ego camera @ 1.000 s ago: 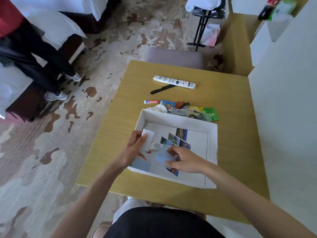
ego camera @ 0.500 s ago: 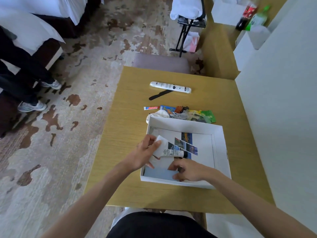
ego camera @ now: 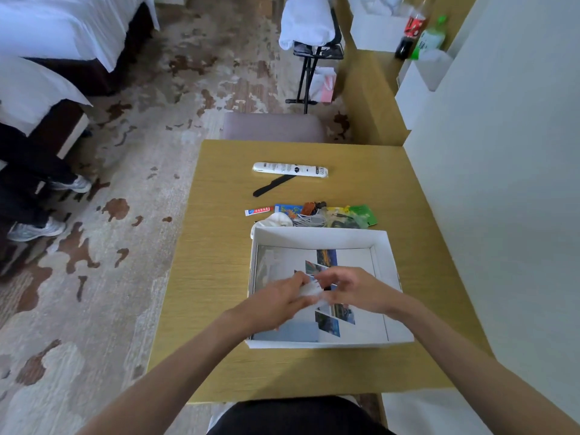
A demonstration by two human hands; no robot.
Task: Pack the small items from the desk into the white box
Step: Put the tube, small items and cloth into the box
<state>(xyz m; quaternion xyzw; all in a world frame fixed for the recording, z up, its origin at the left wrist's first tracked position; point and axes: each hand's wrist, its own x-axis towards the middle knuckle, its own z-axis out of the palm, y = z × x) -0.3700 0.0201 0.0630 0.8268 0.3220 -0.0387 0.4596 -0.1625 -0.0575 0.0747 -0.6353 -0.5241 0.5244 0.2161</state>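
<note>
The white box lies open on the desk, its floor printed with small photos. Both hands hover over its middle. My left hand and my right hand pinch a small white tube between them; the tube is blurred. Behind the box lies a row of small items: a red-and-white sachet, a white round thing, a coiled white cable, a blue packet and green packets. Further back sit a long white packet and a black comb.
A grey stool stands behind the desk. A white wall runs along the right side. Beds and a seated person's legs and shoes are at the left. Bottles stand on a far counter.
The view has shifted so the box sits lower and more central. My right hand rose from the box floor to meet the left one at the white tube.
</note>
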